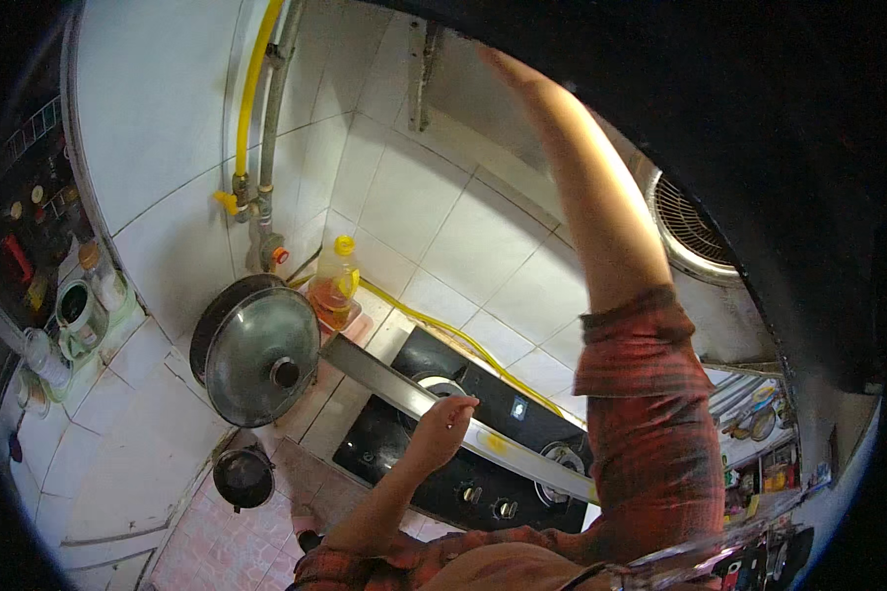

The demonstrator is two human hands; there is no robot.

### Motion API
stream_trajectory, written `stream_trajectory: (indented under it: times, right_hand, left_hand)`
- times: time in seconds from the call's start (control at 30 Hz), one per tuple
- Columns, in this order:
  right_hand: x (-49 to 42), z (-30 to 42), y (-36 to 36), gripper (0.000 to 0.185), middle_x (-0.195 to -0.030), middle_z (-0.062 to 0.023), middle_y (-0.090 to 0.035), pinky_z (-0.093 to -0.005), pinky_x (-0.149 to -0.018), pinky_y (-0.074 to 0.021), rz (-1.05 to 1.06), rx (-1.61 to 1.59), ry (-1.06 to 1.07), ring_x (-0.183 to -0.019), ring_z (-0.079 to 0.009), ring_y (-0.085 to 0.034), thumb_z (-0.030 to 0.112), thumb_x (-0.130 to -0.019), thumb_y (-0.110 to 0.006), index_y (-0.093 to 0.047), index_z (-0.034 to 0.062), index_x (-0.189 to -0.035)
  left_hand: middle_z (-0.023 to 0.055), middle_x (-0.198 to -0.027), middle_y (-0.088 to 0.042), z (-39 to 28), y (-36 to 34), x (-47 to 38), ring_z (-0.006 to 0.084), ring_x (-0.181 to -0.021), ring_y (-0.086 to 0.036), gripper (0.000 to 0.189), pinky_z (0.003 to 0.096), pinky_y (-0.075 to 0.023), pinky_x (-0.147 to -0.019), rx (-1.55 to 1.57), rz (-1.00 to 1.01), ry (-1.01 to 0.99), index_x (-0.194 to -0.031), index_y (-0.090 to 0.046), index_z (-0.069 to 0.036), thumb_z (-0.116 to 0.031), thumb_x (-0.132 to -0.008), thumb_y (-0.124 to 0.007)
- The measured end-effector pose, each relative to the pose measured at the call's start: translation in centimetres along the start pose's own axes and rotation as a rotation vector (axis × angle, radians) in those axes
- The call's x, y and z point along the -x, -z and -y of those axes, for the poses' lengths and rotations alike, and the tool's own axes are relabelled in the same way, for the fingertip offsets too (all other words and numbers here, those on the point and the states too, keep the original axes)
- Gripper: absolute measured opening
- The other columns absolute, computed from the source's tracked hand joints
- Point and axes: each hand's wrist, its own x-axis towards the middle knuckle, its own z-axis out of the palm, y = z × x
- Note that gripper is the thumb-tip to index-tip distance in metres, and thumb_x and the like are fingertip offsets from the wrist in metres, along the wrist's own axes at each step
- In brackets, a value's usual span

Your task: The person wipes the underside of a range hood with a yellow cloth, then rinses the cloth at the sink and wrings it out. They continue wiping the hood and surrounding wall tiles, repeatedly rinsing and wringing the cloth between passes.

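My left hand [442, 432] is at the middle of a long pale metal strip [521, 447], its fingers curled at the strip's edge. The strip slants above a black glass gas hob [369, 436] and bears a yellow stain. My right arm reaches up, its sleeve rolled to the elbow. Of my right hand [504, 65] only the part near the wrist shows; a dark edge hides the fingers. Two knobs [471, 493] are on the hob's near side, and the strip covers part of its burners.
Left of the hob are a wok lid [259, 358], an oil bottle [334, 284] in a tray and a dark pan [244, 476] lower down. A yellow hose [443, 325] runs behind the hob. A round metal grille [691, 221] and utensils [754, 414] are at right.
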Motion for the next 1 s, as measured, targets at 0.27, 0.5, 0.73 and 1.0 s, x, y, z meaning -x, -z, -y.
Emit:
stream_trajectory:
  times: [0.27, 0.5, 0.73, 1.0]
  right_hand:
    - [3.8, 5.2, -4.5, 0.026, -0.127, -0.0090, -0.059, -0.0417, -0.103, -0.0453, -0.025, 0.043, 0.610, -0.119, -0.0294, -0.054, 0.019, -0.093, -0.055, -0.063, 0.0118, -0.117]
    - [-0.4, 6.2, 0.0, 0.033, -0.129, -0.0078, -0.057, -0.0402, -0.108, -0.0403, 0.014, 0.265, 0.370, -0.127, -0.0276, -0.048, 0.021, -0.091, -0.058, -0.061, 0.0149, -0.122]
    - [-1.1, 6.6, -5.4, 0.033, -0.123, -0.0080, -0.059, -0.0420, -0.104, -0.0418, 0.052, -0.056, 0.068, -0.123, -0.0260, -0.050, 0.019, -0.089, -0.058, -0.060, 0.0145, -0.122]
    - [6.6, 5.0, -6.3, 0.035, -0.126, -0.0079, -0.059, -0.0420, -0.111, -0.0359, 0.204, -0.025, 0.320, -0.127, -0.0223, -0.048, 0.020, -0.091, -0.054, -0.060, 0.0127, -0.124]
  left_hand:
    - [0.0168, -0.101, -0.067, -0.4, 2.6, 0.6, 0.0261, -0.091, -0.065, 0.025, 0.0350, -0.0505, -0.082, -0.058, -0.093, -0.012, -0.111, -0.063, 0.000, -0.017, -0.096, -0.054]
    - [0.0079, -0.085, -0.062, -0.8, 5.1, 3.2, 0.0118, -0.069, -0.055, 0.020, 0.0278, -0.0474, -0.064, -0.068, -0.144, -0.047, -0.109, -0.064, -0.003, -0.015, -0.097, -0.053]
    - [0.0065, -0.085, -0.062, 0.0, 6.3, 2.3, 0.0118, -0.077, -0.056, 0.021, 0.0262, -0.0470, -0.072, -0.055, -0.123, 0.087, -0.112, -0.063, -0.003, -0.011, -0.096, -0.053]
    - [0.0091, -0.091, -0.065, -0.7, 5.6, 2.1, 0.0163, -0.081, -0.061, 0.023, 0.0304, -0.0494, -0.076, -0.092, -0.054, 0.010, -0.112, -0.063, -0.002, -0.014, -0.096, -0.052]
